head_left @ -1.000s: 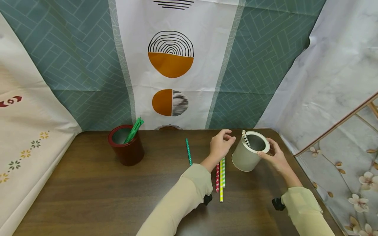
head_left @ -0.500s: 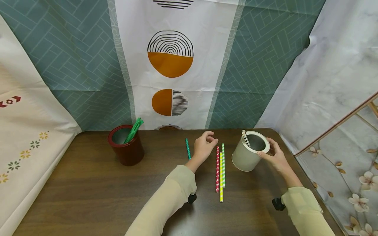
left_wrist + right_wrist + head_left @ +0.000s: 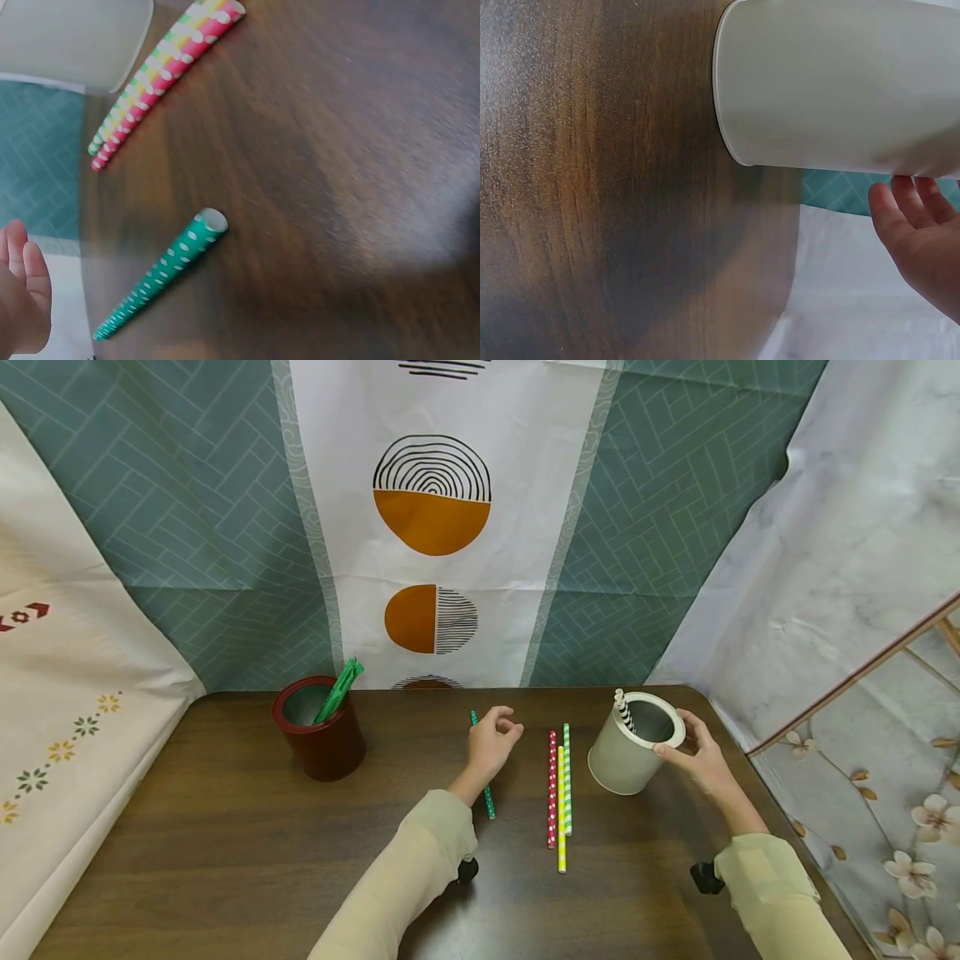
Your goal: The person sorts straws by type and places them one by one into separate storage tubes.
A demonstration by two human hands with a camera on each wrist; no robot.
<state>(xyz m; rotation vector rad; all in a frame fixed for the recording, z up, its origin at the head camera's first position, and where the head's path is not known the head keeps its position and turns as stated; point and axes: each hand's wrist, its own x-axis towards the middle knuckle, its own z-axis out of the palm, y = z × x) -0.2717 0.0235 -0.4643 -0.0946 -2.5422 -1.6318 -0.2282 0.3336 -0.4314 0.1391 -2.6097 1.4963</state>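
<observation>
Left hand (image 3: 491, 745), loosely curled, seemingly empty, has moved leftward, bringing the teal straw (image 3: 159, 275) beneath within reach; right hand (image 3: 703, 760) grips grey cup (image 3: 624, 760)

Straws (image 3: 552, 789) on table (image 3: 187, 860) — between two cups (image 3: 330, 750), curtain (image 3: 442, 410) behind

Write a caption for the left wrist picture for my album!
A dotted green straw lies on the brown table, apart from three colourful straws, with the left hand nearby.
</observation>
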